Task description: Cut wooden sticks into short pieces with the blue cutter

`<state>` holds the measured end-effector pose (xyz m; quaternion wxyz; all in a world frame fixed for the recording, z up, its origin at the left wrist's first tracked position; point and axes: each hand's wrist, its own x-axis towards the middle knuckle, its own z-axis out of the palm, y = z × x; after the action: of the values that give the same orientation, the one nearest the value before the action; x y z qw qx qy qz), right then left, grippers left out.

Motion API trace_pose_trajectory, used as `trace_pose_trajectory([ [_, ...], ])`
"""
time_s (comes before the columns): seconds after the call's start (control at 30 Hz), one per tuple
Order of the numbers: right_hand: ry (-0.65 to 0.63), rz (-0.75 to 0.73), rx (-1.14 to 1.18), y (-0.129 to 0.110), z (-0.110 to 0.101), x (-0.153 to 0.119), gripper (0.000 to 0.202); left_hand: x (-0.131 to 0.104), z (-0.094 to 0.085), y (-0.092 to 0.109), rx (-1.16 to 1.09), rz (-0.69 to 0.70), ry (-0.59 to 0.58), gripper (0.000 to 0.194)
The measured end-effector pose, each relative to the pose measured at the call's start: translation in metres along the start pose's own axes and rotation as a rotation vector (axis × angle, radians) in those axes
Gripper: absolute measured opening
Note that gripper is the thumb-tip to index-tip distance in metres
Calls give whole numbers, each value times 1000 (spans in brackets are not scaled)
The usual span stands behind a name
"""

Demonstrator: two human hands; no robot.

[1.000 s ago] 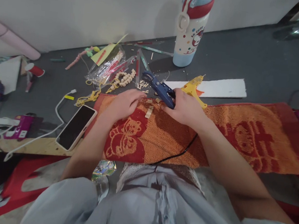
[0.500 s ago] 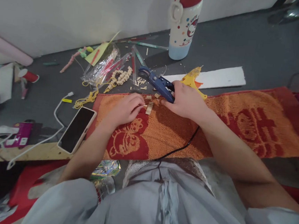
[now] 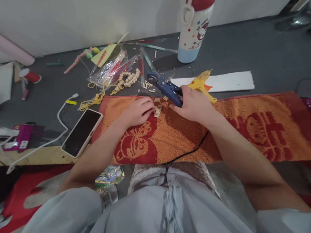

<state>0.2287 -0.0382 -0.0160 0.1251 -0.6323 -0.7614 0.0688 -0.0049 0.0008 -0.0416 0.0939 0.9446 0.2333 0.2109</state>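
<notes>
A row of short wooden stick pieces (image 3: 157, 112) lies on the orange and red towel (image 3: 186, 137). My left hand (image 3: 139, 112) rests at the left side of this row, fingertips pinched on a small wooden piece that is mostly hidden. My right hand (image 3: 196, 103) is wrapped round a blue plier-like hand tool (image 3: 166, 89), its head pointing up and left over the desk. Two small clusters of wooden bits (image 3: 165, 99) sit between the row and the tool. Behind my right hand lies a yellow glue gun (image 3: 200, 82).
Beyond the towel are loose stick bits (image 3: 148, 85), a beaded wooden string (image 3: 128, 79), plastic packets (image 3: 109, 67) and a white strip (image 3: 229, 83). A bottle (image 3: 194, 29) stands at the back. On the left lie a phone (image 3: 81, 133), a white cable (image 3: 63, 114) and a thread spool (image 3: 29, 75).
My left hand has moved slightly right, bringing the small stick at its fingertips against the row. My right hand keeps hold of the blue tool. The whole view has shifted a little.
</notes>
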Motion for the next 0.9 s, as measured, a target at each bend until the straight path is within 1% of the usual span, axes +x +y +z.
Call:
trace_pose_trajectory([
  [0.13, -20, 3, -20, -1, 1, 0, 52, 0, 1, -1, -20, -9, 21, 14],
  [0.27, -49, 8, -17, -1, 1, 1, 53, 0, 0, 2, -22, -116, 40, 9],
  [0.33, -52, 8, -22, -1, 2, 1, 53, 0, 0, 3, -14, -144, 34, 9],
  [0.43, -45, 2, -26, -1, 2, 2, 53, -1, 0, 4, 1, -133, 22, 10],
  [0.6, -36, 5, -12, 0, 3, 2, 57, -1, 0, 2, 4, -59, 4, 12],
  [0.77, -25, -2, -20, 0, 3, 2, 56, -1, -2, 4, 20, -47, -42, 16],
  [0.9, -25, -8, -18, 0, 4, 3, 59, 1, -3, 7, -17, -21, -37, 15],
])
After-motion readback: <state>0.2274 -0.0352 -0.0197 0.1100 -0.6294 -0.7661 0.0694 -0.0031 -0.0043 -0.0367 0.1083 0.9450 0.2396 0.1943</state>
